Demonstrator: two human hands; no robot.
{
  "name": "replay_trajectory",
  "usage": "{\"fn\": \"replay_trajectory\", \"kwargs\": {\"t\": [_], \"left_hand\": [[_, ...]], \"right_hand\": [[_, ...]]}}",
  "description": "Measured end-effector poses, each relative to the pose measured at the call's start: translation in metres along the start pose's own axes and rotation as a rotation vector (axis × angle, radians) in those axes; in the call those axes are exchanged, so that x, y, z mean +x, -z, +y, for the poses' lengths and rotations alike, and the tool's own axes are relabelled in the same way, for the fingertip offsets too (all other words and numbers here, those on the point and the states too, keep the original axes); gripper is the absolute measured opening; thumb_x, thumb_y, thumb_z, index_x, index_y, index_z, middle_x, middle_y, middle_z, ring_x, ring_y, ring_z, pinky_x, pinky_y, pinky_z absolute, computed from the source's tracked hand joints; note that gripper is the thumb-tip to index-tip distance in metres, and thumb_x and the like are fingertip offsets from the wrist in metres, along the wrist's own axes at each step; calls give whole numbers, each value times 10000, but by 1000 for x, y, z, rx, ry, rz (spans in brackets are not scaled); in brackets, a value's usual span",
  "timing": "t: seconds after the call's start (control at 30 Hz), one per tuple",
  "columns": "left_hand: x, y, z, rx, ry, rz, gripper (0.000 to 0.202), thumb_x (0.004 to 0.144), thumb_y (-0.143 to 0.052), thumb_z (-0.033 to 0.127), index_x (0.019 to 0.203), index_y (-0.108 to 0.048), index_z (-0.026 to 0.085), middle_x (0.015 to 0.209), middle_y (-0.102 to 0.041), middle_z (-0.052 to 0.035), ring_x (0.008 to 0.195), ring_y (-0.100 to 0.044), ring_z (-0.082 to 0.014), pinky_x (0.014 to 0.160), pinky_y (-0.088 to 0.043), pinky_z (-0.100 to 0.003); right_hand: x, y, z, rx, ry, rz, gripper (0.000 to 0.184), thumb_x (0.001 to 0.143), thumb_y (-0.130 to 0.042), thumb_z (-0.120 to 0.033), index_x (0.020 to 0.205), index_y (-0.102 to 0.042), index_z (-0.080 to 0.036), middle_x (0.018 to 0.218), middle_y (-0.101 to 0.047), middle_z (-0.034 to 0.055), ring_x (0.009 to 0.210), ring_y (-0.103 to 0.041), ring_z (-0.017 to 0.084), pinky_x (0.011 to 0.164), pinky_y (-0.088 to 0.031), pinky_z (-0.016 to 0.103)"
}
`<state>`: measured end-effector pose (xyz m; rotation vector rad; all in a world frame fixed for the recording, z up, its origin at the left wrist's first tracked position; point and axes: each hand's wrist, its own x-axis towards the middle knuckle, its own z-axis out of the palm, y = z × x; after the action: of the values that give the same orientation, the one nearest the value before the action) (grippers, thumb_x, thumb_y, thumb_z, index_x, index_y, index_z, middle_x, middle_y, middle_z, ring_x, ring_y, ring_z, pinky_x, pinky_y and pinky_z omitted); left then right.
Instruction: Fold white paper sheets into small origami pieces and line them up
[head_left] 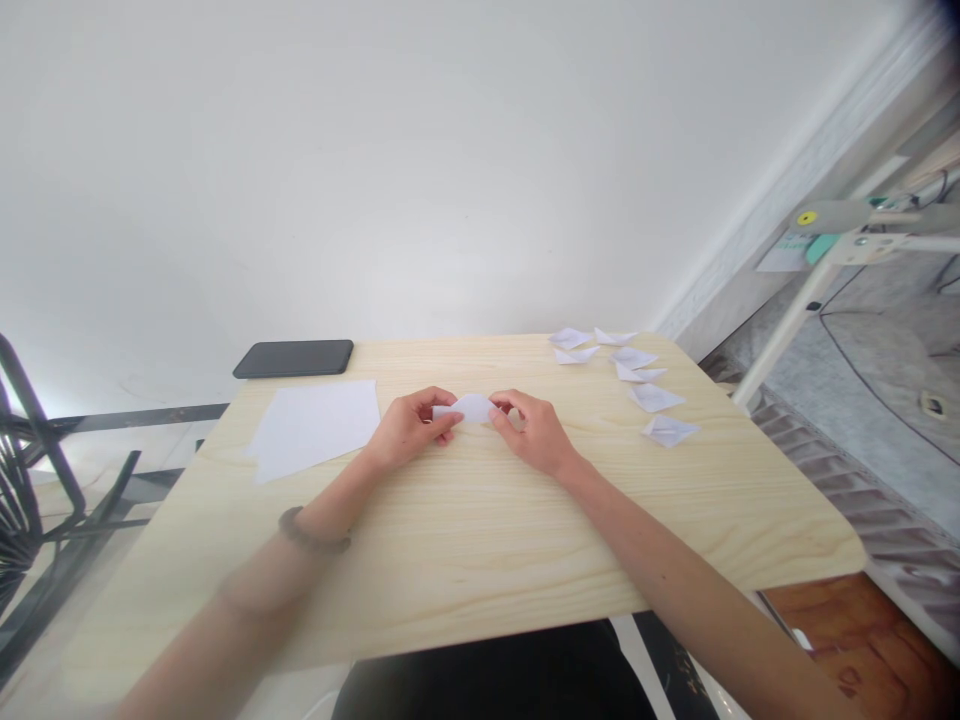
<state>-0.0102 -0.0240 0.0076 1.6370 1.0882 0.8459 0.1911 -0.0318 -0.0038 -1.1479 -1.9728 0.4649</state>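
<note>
A small piece of folded white paper (475, 407) is held between my two hands above the middle of the table. My left hand (417, 427) pinches its left end, with the thumb on the near face. At the right end, the thumb and fingers of my right hand (532, 430) are closed on the paper. Its inner folds are too small to make out. Several folded paper boats (655, 398) sit at the right back of the table, apart from my hands. To the left of my left hand lie flat white paper sheets (319, 428).
A black phone (294, 358) lies at the table's (480, 540) back left, close to the white wall (450, 180). Black metal furniture (37, 480) stands off the left edge. A white metal frame (795, 325) rises beyond the right edge.
</note>
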Motion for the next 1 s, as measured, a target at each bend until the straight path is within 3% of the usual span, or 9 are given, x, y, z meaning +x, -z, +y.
{"fn": "replay_trajectory", "kwargs": {"t": [0.13,0.33,0.57,0.83,1.0], "left_hand": [[-1,-3,2,2,-33,-19,292,720,-589,365,920,-537,159,642,-592,2,555,-577,-115,554,-467,-234],[1,-4,1,-157,-125,94,273,722,-593,356,865,-452,170,752,-612,-18,678,-622,-159,574,-510,-279],[2,-4,-1,-163,-116,46,257,696,-631,303,831,-479,145,773,-633,-39,728,-621,-167,667,-523,-330],[0,-5,1,-139,-149,35,255,725,-599,321,867,-474,149,940,-630,-85,815,-610,-178,687,-529,-337],[1,-4,-1,-103,-160,64,272,717,-605,326,878,-466,157,901,-620,-59,782,-612,-169,666,-539,-331]], "right_hand": [[-1,-2,0,70,-17,-13,175,803,-457,-286,909,-553,-186,795,-617,21,715,-558,124,663,-415,235],[-2,1,0,95,-36,50,121,788,-465,-253,866,-521,-180,748,-582,1,656,-525,100,631,-410,214],[-2,0,-3,131,61,-39,113,765,-487,-221,868,-527,-194,829,-609,21,741,-548,119,676,-427,239],[-2,0,-4,98,36,55,108,778,-487,-247,850,-547,-192,828,-617,40,769,-552,140,729,-426,275],[-2,0,-5,77,38,57,116,776,-494,-256,855,-551,-193,809,-614,30,736,-548,133,700,-427,259]]}}
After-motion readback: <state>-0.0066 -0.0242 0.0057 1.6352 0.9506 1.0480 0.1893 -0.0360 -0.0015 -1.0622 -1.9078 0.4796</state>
